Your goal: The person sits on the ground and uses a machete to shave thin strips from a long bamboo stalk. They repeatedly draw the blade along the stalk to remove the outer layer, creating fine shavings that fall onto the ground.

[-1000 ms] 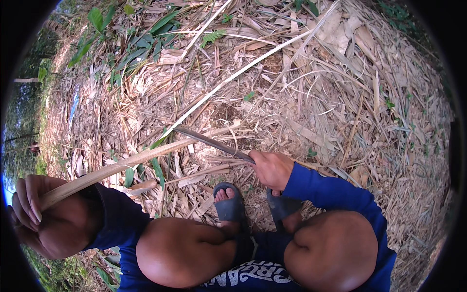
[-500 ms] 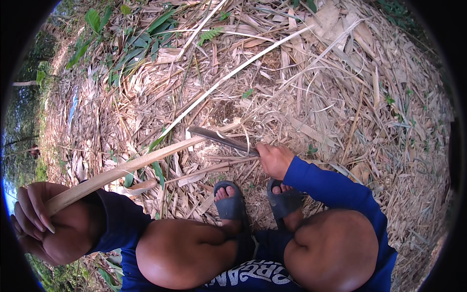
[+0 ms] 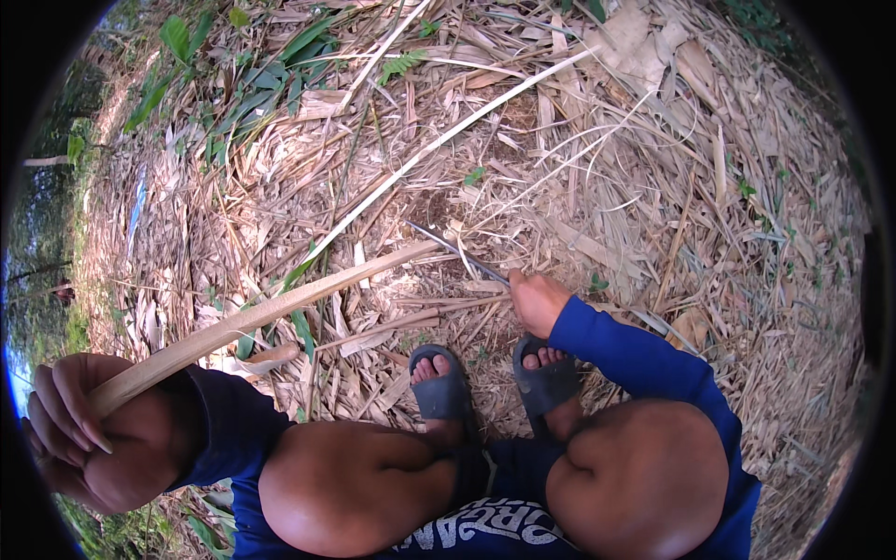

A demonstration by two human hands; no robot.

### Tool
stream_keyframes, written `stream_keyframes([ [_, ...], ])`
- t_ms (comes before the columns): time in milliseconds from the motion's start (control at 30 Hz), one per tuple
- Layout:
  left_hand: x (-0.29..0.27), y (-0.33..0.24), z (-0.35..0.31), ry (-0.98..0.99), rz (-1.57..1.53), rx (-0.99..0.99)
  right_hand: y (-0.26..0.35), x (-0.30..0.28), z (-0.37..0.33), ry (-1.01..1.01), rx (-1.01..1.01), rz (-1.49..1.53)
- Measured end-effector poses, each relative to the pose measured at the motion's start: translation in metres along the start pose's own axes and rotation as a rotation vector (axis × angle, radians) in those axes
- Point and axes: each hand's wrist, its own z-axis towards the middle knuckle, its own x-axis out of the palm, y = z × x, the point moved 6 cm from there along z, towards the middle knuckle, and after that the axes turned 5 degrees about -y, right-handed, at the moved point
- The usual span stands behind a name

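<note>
Left hand [image 3: 79, 429] at eight o'clock, fingers wrapped tight round the near end of a long pale split bamboo strip [image 3: 271, 313]. Strip runs up to centre, tip low over the dry leaf litter [image 3: 653, 187]. Right hand [image 3: 537, 301] clenched on a dark-bladed knife [image 3: 457, 250], whose point has swung from the strip's underside to just beside its tip. The cut looks to be at the strip's end.

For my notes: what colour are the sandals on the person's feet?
The open-toed slide sandals are dark grey-blue, seen best in the head view.
</note>
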Motion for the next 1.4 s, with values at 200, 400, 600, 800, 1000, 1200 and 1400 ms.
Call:
stream_keyframes([
  [200,-0.006,-0.007,-0.003,-0.014,0.048,-0.023,0.005,0.003,-0.004,0.052,0.102,0.081],
  [400,-0.009,-0.007,0.000,-0.022,0.023,0.005,-0.013,0.015,-0.006,0.045,0.127,0.031],
  [600,-0.017,-0.009,-0.001,0.000,0.001,-0.034,0.004,0.000,-0.009,0.087,0.169,0.049],
  [800,-0.013,-0.018,0.000,0.013,0.016,-0.005,-0.042,0.025,0.000,0.076,0.119,-0.049],
  [1000,-0.023,-0.013,-0.001,-0.018,0.004,0.012,-0.023,0.020,-0.005,0.141,0.234,-0.056],
  [1200,-0.028,-0.040,0.003,-0.096,-0.076,-0.038,-0.054,0.023,-0.001,0.049,0.277,0.132],
  [1400,-0.019,-0.023,-0.007,-0.100,0.001,-0.002,-0.037,-0.011,-0.005,0.161,0.593,0.968],
])
